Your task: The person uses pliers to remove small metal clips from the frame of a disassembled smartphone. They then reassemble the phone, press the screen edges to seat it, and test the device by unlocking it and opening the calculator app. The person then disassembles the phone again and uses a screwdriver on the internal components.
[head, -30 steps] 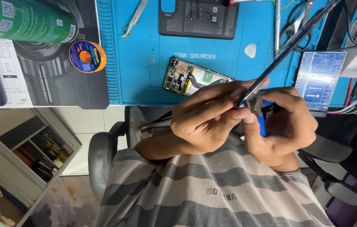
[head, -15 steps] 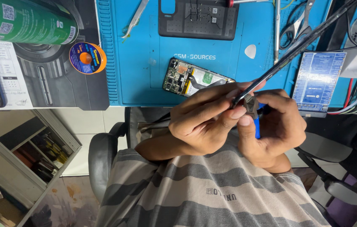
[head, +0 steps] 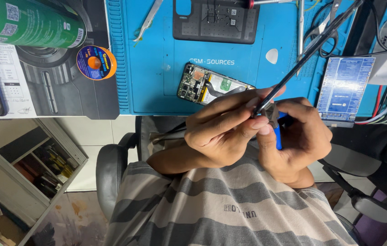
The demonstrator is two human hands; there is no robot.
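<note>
My left hand [head: 223, 130] pinches a long thin black cable [head: 312, 48] that runs up and to the right over the bench. My right hand [head: 302, 139] grips a small blue-handled cutter [head: 277, 135], whose jaws meet the cable right at my left fingertips. Both hands hover close together above my lap, just in front of the bench edge. Just beyond my left hand, an opened phone [head: 211, 85] with its board showing lies on the blue work mat [head: 157, 77].
On the mat lie tweezers [head: 150, 18], a black phone cover [head: 216, 20], a white pick [head: 271, 55] and scissors [head: 325, 23]. A green can [head: 25, 23] and an orange-and-blue spool [head: 95, 63] sit left, a blue board [head: 344, 86] right. A shelf [head: 29, 159] stands lower left.
Both hands have shifted slightly to the left while keeping hold of the cable and the cutter. The cable's far end has swung a little.
</note>
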